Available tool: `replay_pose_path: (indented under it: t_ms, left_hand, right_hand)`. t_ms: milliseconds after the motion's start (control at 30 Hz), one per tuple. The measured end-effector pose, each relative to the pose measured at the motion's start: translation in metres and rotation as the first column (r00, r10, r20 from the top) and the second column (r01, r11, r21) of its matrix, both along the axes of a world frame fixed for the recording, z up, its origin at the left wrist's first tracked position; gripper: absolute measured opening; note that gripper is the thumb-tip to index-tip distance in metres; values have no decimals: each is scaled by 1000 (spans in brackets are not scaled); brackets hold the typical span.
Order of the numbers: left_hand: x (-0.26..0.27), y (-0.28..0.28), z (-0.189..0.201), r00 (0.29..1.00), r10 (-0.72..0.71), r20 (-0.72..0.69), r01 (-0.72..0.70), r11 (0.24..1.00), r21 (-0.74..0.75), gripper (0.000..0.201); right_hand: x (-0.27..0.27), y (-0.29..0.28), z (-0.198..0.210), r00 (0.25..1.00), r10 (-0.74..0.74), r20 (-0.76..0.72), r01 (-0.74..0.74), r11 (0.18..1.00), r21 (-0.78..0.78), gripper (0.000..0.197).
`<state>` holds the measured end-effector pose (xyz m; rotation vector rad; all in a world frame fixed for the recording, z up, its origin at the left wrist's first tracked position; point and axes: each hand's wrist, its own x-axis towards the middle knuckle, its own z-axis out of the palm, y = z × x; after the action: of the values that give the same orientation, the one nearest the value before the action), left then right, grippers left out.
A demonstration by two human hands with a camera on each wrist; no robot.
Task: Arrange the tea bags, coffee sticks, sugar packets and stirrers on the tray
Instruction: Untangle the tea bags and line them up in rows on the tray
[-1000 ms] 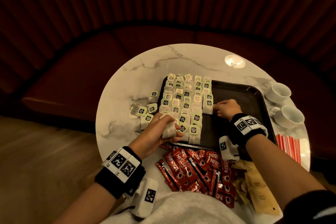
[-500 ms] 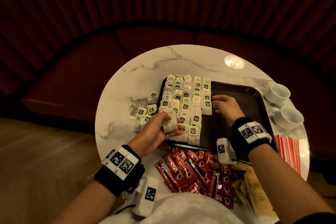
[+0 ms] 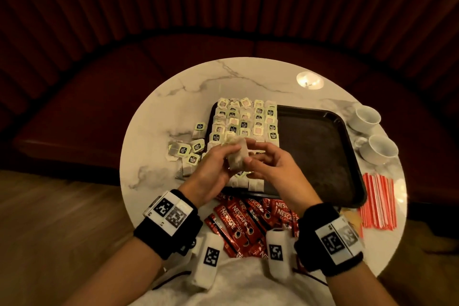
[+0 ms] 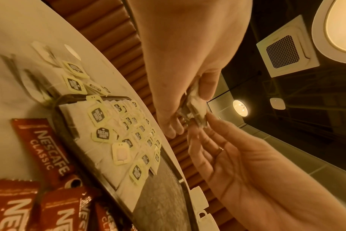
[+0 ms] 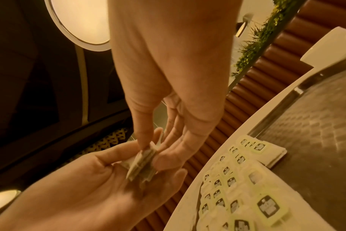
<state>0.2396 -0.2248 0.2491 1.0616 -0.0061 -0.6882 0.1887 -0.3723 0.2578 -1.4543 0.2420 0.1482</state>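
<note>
Held between both hands above the tray's near left part is a small stack of tea bags (image 3: 237, 156): the left hand (image 3: 213, 169) is curled round it from beneath, while the right hand (image 3: 269, 169) pinches its top edge with thumb and fingertip, the other fingers loosely spread. For this step, one bag is best peeled off cleanly (strings and tags are likely to snag) and laid flush beside the last column.

Nearest on the worktop (image 3: 173, 97), red coffee sticks (image 3: 238, 221) marked "NESCAFE CLASSIC" are heaped loose. Red-striped stirrers (image 3: 377, 201) lie at the right. Beyond, the black tray (image 3: 320, 154) carries rows of tea bags (image 3: 246, 119) on its left half, tags reading roughly "McCoy teas"; more tea bags (image 3: 188, 151) lie off it.
</note>
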Motion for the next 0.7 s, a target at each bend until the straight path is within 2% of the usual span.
replay_pose_path:
  t_ms: [200,367,567,633,700]
  left_hand:
    - [4,1,-5,987,152,-57,-153,988,-26,39]
    - [5,4,-5,970,223,95,-233,966,114,8]
    - [9,5,-3,934,321,159,-346,923,170,4]
    - [7,4,-3,919,314,236,-362,911,198,4]
    - [4,2,-3,903,241,356,-343,903,260,7]
  right_hand:
    - [-2,-3,-1,993,-112,39,110,992,54,24]
    - [-5,-7,-5,988,-155,24,153,985,75,22]
    - [-6,-8,-7,979,-201,32,196,974,110,16]
    - [-6,-7,-7,969,-234,80,229,971,68,13]
    - [-6,-5,-5,955,-255,153,261,965,-24,11]
